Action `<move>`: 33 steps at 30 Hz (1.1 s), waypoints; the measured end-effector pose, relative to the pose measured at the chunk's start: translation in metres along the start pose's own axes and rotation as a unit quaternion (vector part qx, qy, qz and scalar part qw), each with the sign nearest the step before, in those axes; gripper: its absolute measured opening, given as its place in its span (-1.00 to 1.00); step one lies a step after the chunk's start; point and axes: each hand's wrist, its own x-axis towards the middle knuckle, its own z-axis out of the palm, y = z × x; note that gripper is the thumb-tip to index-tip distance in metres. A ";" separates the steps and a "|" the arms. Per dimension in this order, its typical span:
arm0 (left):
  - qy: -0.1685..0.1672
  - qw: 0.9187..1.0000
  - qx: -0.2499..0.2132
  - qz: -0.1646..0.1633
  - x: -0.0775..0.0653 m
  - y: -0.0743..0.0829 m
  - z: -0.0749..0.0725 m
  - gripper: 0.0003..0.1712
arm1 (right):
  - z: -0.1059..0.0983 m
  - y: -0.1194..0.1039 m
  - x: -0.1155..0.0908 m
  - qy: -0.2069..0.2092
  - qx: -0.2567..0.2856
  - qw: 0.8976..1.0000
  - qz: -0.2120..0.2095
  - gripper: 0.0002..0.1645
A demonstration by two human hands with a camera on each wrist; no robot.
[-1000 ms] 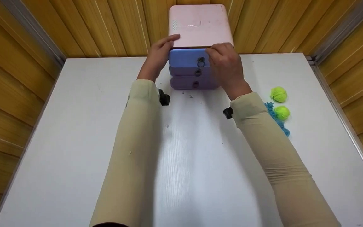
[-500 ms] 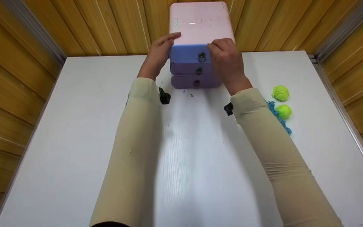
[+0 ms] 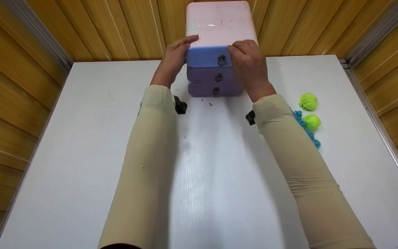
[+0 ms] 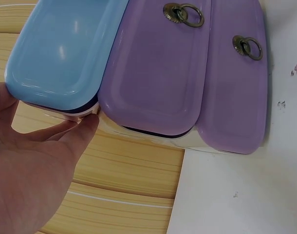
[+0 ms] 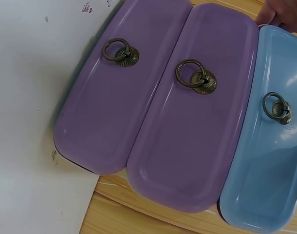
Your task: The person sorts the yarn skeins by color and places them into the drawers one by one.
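A pink-topped drawer cabinet (image 3: 219, 20) stands at the back of the table, with one light-blue drawer (image 3: 202, 57) above two purple drawers (image 3: 199, 74). Each front carries a brass ring pull (image 5: 202, 80). My left hand (image 3: 174, 60) rests on the cabinet's upper left corner, one finger over the top and others against the side (image 4: 80, 131). At the blue drawer's upper edge, right of its ring, the curled fingers of my right hand (image 3: 250, 65) hold the rim. The blue front lies right against the pink top. My right thumb is hidden in the head view.
Two lime-green crumpled balls (image 3: 308, 101) and a blue knitted-looking strip (image 3: 309, 131) lie on the white table (image 3: 109, 145), to the right of my right forearm. Wood-patterned panels (image 3: 133, 27) stand behind the table and at both sides. Small dark specks dot the surface before the cabinet.
The blue drawer has slid back into the cabinet, closing the dark gap under the pink top. My right hand has moved slightly away with it; my left hand keeps its place.
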 end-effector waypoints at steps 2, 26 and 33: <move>0.003 1.000 0.004 -0.003 -0.001 0.001 0.001 -0.57 | 0.001 0.000 0.000 0.008 -0.006 1.000 -0.005 -0.65; 0.017 0.997 0.071 0.001 0.006 -0.006 -0.001 -0.43 | 0.007 -0.003 -0.009 -0.062 0.037 0.996 0.047 -0.63; 0.018 0.997 0.079 0.005 0.010 -0.007 0.000 -0.46 | 0.007 -0.001 -0.011 -0.053 0.046 0.997 0.029 -0.64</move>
